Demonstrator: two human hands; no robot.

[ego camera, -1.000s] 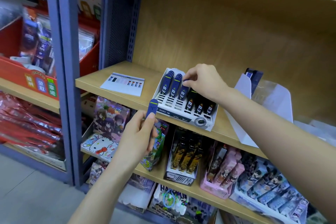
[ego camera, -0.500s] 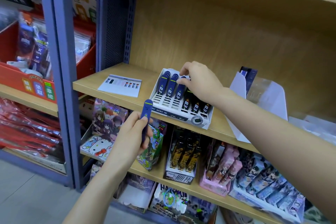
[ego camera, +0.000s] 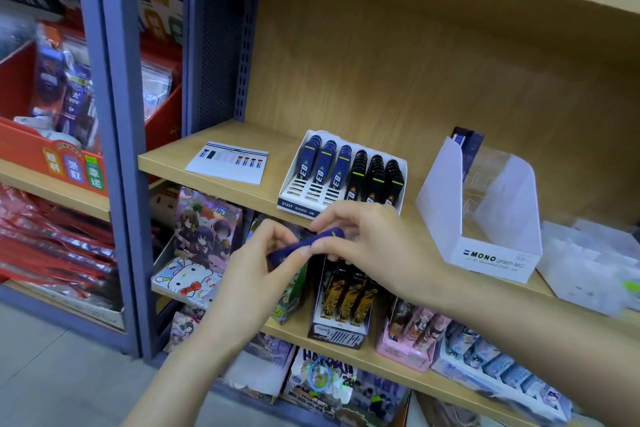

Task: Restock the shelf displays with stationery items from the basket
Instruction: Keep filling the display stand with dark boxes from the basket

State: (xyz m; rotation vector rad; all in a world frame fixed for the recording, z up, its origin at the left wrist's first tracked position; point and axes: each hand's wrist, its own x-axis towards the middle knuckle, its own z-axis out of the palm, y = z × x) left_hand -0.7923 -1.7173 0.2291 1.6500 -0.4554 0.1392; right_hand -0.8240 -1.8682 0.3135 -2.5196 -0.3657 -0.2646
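Fingers of my left hand (ego camera: pixel 266 274) and right hand (ego camera: pixel 374 246) are both clamped on one dark blue case (ego camera: pixel 298 247), held in front of the shelf (ego camera: pixel 166 159) edge. Just above, I see the display box (ego camera: pixel 301 206) with blue and black rows.

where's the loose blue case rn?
Head view, centre: the dark blue case is pinched at its ends by the left hand and right hand, in mid-air just in front of the white display tray.
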